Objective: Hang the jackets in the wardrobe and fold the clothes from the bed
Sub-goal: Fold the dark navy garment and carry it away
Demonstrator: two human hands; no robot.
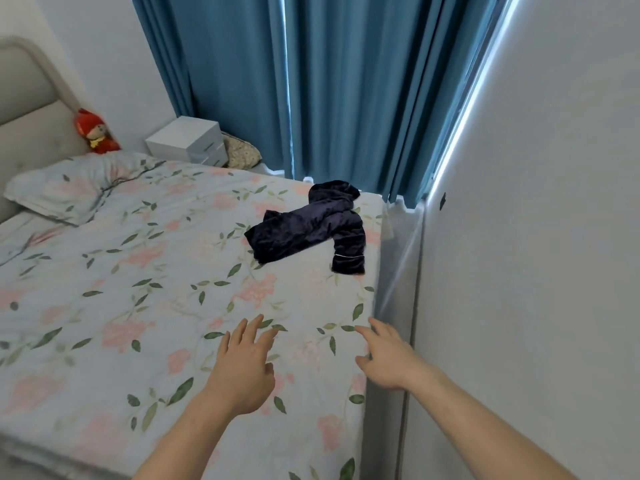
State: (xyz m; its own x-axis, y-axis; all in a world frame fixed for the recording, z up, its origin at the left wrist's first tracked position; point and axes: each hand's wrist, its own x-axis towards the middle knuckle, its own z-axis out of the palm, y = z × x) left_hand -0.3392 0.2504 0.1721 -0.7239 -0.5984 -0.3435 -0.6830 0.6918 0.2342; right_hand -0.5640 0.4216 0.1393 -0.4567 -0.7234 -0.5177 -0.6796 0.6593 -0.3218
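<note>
Floral cotton covers the bed [145, 306], a pale sheet printed with pink blossoms and green leaves, lying mostly smooth with faint creases. Both hands reach forward above it with fingers spread and relaxed, gripping nothing. The left hand [242, 372] hovers over the sheet; whether its fingertips touch the fabric cannot be told. The right hand [388, 358] is at the bed's right edge, its fingers [363, 330] extended over the border of the mattress.

Well beyond the fingertips of both hands, near the far right corner of the bed, lies the dark garment [311, 230], a crumpled navy piece with a velvety sheen and a thin pale trim line at one cuff. Its cuff end lies close to the mattress's right edge. Between the fingers and the garment the sheet is open and flat.

Just right of the right hand, a narrow gap separates the mattress from the plain white wall [536, 271]. Far to the left of the left hand sits a matching floral pillow [69, 192] against a padded beige headboard [31, 109], with a red plush doll [97, 131] beside it. Past the garment hang pleated teal curtains [311, 81], with a white bedside cabinet [188, 140] at the bed's far side.
</note>
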